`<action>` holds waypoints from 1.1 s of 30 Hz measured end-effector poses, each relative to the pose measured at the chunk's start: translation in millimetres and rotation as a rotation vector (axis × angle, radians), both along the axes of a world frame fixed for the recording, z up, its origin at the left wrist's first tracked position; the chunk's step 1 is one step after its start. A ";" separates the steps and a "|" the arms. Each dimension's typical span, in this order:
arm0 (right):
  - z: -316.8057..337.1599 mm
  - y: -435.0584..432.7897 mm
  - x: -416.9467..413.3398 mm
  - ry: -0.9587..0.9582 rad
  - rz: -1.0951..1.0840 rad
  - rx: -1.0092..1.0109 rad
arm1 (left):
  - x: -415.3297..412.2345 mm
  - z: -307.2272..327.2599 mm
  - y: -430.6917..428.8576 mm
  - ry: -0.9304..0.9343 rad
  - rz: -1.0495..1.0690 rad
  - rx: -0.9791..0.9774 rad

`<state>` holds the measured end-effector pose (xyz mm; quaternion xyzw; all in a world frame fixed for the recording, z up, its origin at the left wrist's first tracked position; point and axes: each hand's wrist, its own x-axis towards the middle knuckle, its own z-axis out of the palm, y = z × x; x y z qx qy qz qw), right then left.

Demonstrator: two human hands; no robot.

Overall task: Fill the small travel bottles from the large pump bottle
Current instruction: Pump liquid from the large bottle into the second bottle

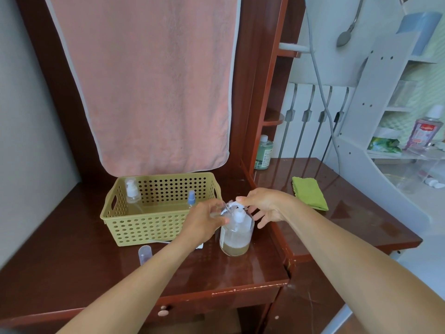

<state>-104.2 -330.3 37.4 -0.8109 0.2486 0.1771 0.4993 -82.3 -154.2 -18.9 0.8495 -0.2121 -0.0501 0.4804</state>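
Note:
The large clear pump bottle [236, 235] stands on the dark wooden desk [72, 256], a little yellowish liquid at its bottom. My right hand [262, 206] presses down on its white pump head. My left hand [204, 220] holds a small clear travel bottle [226, 209], tilted with its open neck right at the pump's nozzle. Inside the yellow perforated basket [125, 227] stand a small clear pump bottle [132, 192] and a small bottle with a blue spray top [191, 198]. A clear cap [145, 254] lies on the desk in front of the basket.
A pink towel [149, 80] hangs behind the basket. A folded green cloth [309, 196] lies on the right desk section. A green bottle [263, 153] stands at the back corner. White shelves at the right hold a pink bottle [422, 133].

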 end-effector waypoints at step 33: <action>-7.7 6.3 1.8 0.024 0.007 -0.017 | 1.4 -4.0 2.5 0.025 0.012 0.048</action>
